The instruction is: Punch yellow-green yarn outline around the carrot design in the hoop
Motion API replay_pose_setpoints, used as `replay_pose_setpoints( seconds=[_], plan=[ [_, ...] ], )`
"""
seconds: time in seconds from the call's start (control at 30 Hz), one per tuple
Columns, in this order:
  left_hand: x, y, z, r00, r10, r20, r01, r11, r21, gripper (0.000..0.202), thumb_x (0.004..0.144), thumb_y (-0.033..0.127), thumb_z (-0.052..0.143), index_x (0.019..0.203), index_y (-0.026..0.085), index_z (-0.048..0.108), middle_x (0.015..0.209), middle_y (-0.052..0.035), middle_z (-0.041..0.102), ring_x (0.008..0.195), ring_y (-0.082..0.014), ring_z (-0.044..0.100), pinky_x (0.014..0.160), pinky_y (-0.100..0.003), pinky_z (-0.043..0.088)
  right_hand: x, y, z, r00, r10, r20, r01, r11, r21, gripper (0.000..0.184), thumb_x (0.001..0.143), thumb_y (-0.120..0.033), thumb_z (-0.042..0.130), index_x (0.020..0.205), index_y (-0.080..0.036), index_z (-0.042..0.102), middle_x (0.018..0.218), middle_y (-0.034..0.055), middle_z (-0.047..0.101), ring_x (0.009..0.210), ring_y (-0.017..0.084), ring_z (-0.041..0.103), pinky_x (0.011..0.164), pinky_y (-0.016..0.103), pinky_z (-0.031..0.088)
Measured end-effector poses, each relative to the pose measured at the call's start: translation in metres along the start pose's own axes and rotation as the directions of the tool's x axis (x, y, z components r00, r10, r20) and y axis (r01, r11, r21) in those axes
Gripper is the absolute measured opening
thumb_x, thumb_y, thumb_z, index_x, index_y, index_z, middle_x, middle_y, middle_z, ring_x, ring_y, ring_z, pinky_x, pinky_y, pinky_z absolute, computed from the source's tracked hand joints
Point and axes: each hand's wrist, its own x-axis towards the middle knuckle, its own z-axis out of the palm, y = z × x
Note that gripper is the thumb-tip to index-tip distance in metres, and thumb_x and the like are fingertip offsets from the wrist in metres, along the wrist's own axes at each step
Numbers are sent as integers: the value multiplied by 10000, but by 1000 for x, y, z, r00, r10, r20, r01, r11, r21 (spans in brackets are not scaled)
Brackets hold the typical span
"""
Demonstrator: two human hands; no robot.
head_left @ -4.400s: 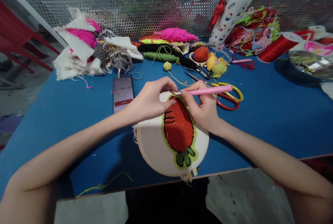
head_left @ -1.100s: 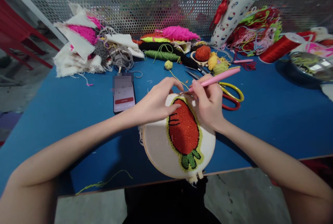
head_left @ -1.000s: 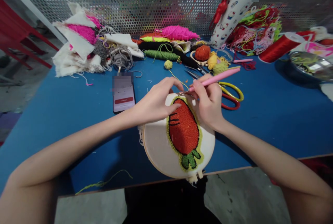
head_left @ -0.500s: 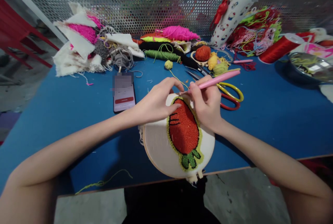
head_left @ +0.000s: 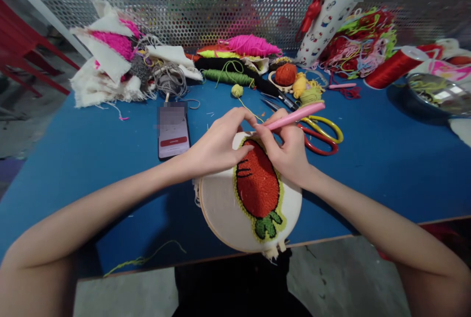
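The right hand is closed on a pink-handled tool, holding it like a pen, the handle tilted up toward the right. Its thin end meets the cloth just above the orange-red carrot figure. The left hand is bent, its thumb resting on the top of the carrot and its index finger arched at the far rim of the hoop; the other fingers are hidden, so I cannot tell if they grip the rim. The two hands are almost touching at the fingertips.

Under them lies the round embroidery hoop with white cloth, its near rim reaching the front edge of the blue table. A yellow-green yarn runs from a small ball to the right fingers.

Just beyond the right hand are the scissors, with red and yellow handles, partly behind this hand. To the left, a phone lies near the left wrist. A loose strand touches the table's front edge.

A wide stretch of blue surface separates the right forearm from the metal bowl. Along the far edge stand yarns, the red spool and a white patterned cup.
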Motion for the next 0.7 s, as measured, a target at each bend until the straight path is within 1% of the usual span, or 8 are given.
replay_pose_setpoints(
  seconds=[0.13,0.27,0.37,0.43,0.5,0.57,0.63,0.7],
  plan=[
    [0,0,1,999,40,-23,-40,999,6,259,785,64,592,1019,156,529,1092,-67,614,956,-153,596,821,-287,504,2,0,-1,998,56,41,-59,994,89,170,930,-248,556,766,-215,530,763,-11,548,630,93,560,547,259,447],
    [0,0,0,998,47,-28,-47,999,8,271,782,69,602,1024,164,524,1095,-68,608,979,-157,599,815,-283,510,2,-1,-3,996,91,22,-92,994,67,161,915,-301,594,791,-224,526,722,-24,547,573,90,528,496,250,423],
    [0,3,-4,1000,11,-5,-10,999,40,267,810,121,614,1058,165,526,1122,-79,607,964,-158,604,788,-276,509,3,-2,-7,996,90,-12,-89,995,45,184,912,-333,601,786,-225,522,697,-31,547,541,86,504,483,248,417],
    [0,7,-7,999,-45,3,45,994,99,260,837,178,621,1081,158,532,1131,-89,612,948,-164,608,757,-272,498,5,-2,-9,995,85,-57,-82,996,41,186,915,-334,595,787,-224,517,689,-34,540,538,84,500,497,249,424],
    [1,10,-10,993,-119,14,115,981,157,226,864,237,617,1065,155,554,1052,-73,645,881,-163,613,709,-268,471,6,-1,-10,993,78,-92,-74,997,37,179,918,-332,593,797,-226,516,677,-38,529,544,86,502,514,252,431],
    [1,12,-11,984,-177,22,170,968,187,173,885,273,602,1015,162,579,900,-29,661,772,-147,602,662,-259,432,7,1,-11,992,75,-99,-71,996,46,173,923,-333,589,805,-229,515,668,-42,521,549,89,504,525,256,432],
    [2,12,-12,981,-193,17,187,967,174,139,893,274,590,986,171,593,780,13,639,681,-125,573,633,-247,398,7,3,-11,993,78,-86,-73,996,58,170,925,-333,587,810,-230,516,677,-40,522,558,92,508,532,261,431],
    [3,10,-12,984,-177,-2,175,974,141,126,887,260,593,978,173,601,716,37,605,629,-107,542,616,-234,377,6,5,-11,994,76,-74,-71,995,69,161,926,-331,586,822,-229,519,699,-35,529,575,95,516,548,268,433]
  ],
)
